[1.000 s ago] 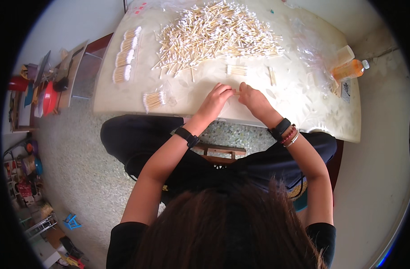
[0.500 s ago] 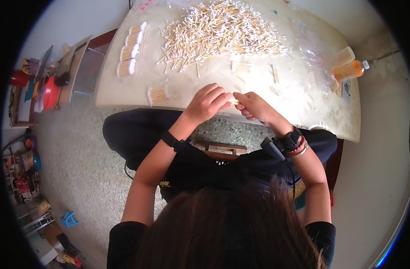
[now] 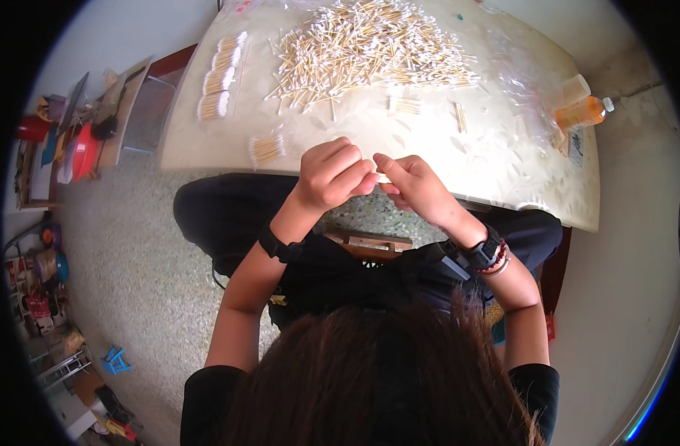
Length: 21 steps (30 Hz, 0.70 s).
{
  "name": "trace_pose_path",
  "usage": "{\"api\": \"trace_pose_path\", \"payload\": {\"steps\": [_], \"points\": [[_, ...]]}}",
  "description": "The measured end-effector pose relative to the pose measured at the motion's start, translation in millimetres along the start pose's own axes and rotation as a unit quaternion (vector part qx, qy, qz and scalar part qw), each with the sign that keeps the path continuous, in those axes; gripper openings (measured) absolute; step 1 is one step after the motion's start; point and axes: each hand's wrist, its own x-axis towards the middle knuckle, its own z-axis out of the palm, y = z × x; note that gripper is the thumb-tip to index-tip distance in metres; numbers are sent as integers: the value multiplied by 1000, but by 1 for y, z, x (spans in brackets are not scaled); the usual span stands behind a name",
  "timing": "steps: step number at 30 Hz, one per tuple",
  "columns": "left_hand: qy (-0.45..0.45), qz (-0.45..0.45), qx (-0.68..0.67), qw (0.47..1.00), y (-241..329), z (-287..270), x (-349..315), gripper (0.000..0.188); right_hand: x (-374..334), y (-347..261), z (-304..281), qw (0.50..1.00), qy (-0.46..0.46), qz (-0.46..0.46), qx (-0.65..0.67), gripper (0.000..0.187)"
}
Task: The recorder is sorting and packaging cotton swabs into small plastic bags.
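Over the table's near edge, my left hand (image 3: 331, 175) and my right hand (image 3: 420, 190) meet, both closed. Between their fingertips shows the pale end of a small bunch of cotton swabs (image 3: 383, 178); most of it is hidden by my fingers. A flat bundle of cotton swabs (image 3: 266, 151) lies just left of my left hand. Beyond my hands are a small group of swabs (image 3: 405, 105) and a few more swabs (image 3: 460, 117) standing apart to its right. A large loose heap of cotton swabs (image 3: 373, 52) covers the far middle of the table.
Several swab bundles (image 3: 219, 74) form a column along the left side of the pale table (image 3: 518, 175). Crumpled clear plastic (image 3: 515, 82), an orange drink bottle (image 3: 581, 114) and a whitish cup (image 3: 574, 91) are at the right. A small blue stool (image 3: 115, 360) stands on the floor.
My hands have come slightly toward me and to the left, still together around the swabs. My left hand has turned a little, and less of the bunch shows between the fingers.
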Motion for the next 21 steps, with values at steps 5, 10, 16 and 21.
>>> {"api": "trace_pose_path", "payload": {"steps": [5,10,16,21], "points": [[2,52,-9,999,4,-3,2,30,-3,2,-2,965,-139,99,198,44],[-21,62,-31,997,13,-13,8,28,-10,-6,4,896,-245,195,314,36],[-26,29,-79,996,20,-18,14,18,-14,0,6,914,-233,135,303,37],[-24,-18,-84,996,19,-16,11,14,-14,0,14,982,-104,-21,154,45]]}}
